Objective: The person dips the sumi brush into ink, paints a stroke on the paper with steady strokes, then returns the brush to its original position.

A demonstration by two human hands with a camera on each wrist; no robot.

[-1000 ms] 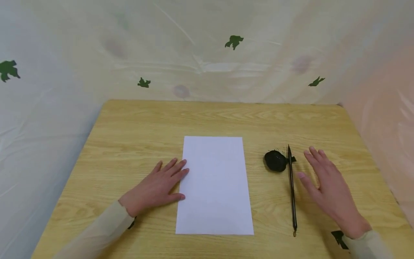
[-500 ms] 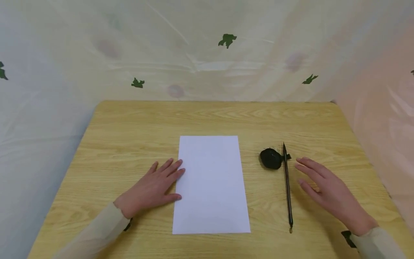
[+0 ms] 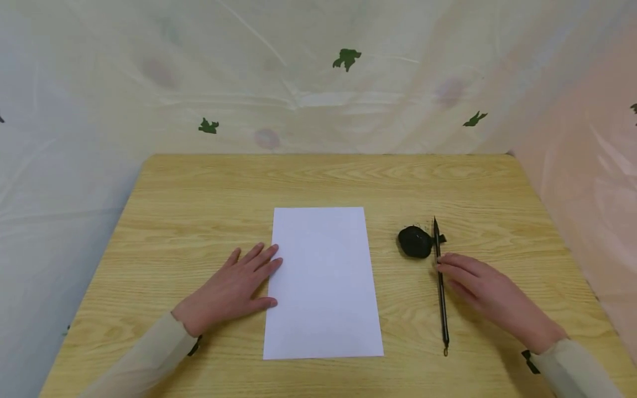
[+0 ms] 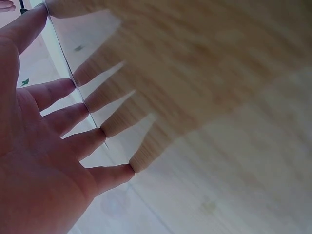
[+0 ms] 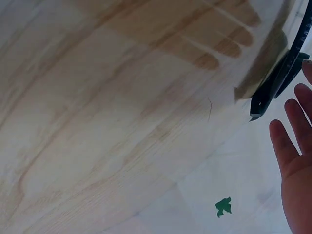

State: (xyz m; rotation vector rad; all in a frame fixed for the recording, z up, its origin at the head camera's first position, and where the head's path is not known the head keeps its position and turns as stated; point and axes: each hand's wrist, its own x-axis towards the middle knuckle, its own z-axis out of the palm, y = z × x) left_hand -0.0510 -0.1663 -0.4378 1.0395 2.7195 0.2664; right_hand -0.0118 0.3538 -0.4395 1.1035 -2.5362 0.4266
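The left hand spreads its fingers onto the paper at lower centre, likely steadying it; lower right, the right hand has loose, uncurled fingers at the brush, beside the black lump.

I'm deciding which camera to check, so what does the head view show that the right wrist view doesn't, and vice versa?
Only the head view shows the left hand, fingertips at the paper's left edge, and the whole paper.

Only the right wrist view shows the right hand's palm side and pale markings along the brush.

Both share the right hand, brush, wooden table and green backdrop shapes.
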